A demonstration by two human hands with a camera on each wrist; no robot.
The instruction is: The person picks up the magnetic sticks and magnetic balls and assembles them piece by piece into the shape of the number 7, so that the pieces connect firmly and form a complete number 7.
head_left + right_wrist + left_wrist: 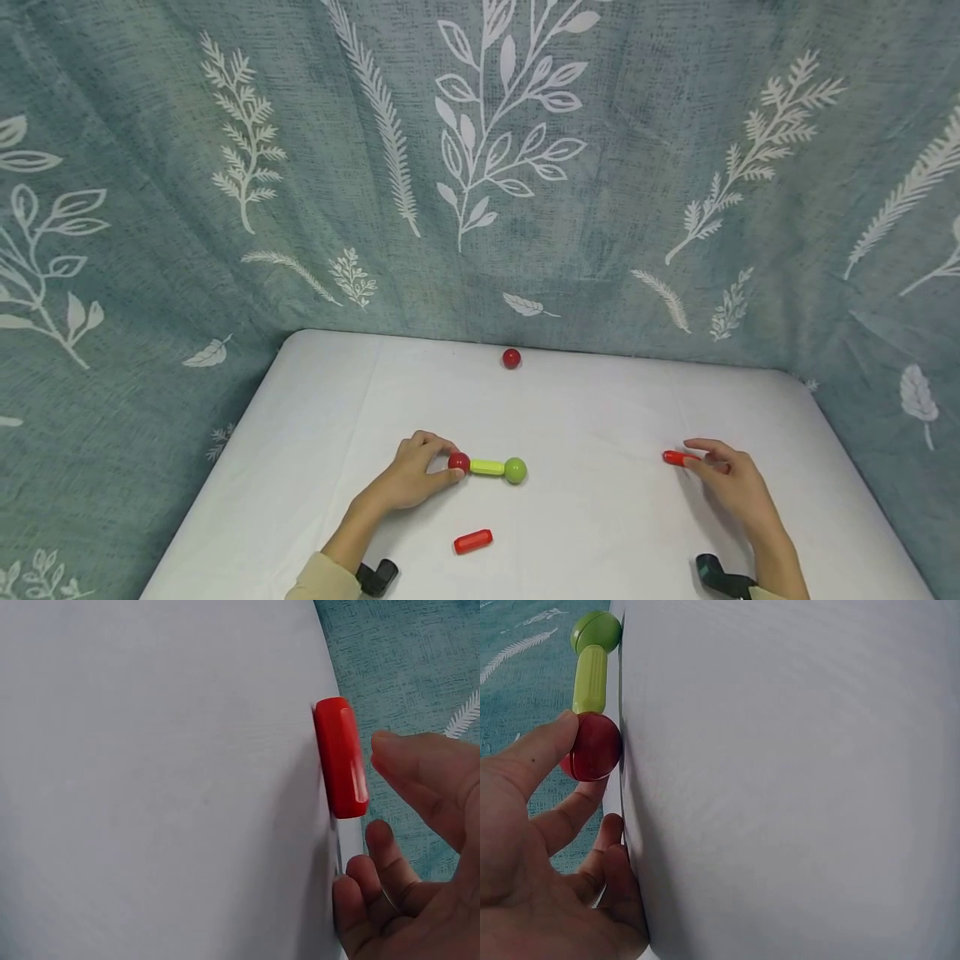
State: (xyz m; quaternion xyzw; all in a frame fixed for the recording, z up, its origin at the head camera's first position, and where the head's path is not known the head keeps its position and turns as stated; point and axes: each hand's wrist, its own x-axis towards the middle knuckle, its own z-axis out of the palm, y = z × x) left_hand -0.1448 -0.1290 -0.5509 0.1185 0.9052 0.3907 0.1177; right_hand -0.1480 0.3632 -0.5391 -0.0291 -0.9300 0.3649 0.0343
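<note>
1. Left hand (pixel 408 477) pinches the red ball (pixel 459 462); yellow-green rod (pixel 487 467) joins at 3 o'clock.
2. Farther toward 3 o'clock, right hand (pixel 735 486), fingers apart, is beside red rod (pixel 342 759).
3. Red rod seems light, stiff; better hold its middle.

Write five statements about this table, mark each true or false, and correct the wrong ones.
1. The left hand pinches a red ball. True.
2. The green ball touches the red one directly. False: a yellow-green rod lies between the red ball and the green ball.
3. A loose red rod lies nearer the wearer than the yellow-green rod does. True.
4. The right hand is beside a blue cube. False: the right hand is beside another red rod.
5. Just one red ball is in view. False: a far ball, also red, sits near the table's back edge.
</note>
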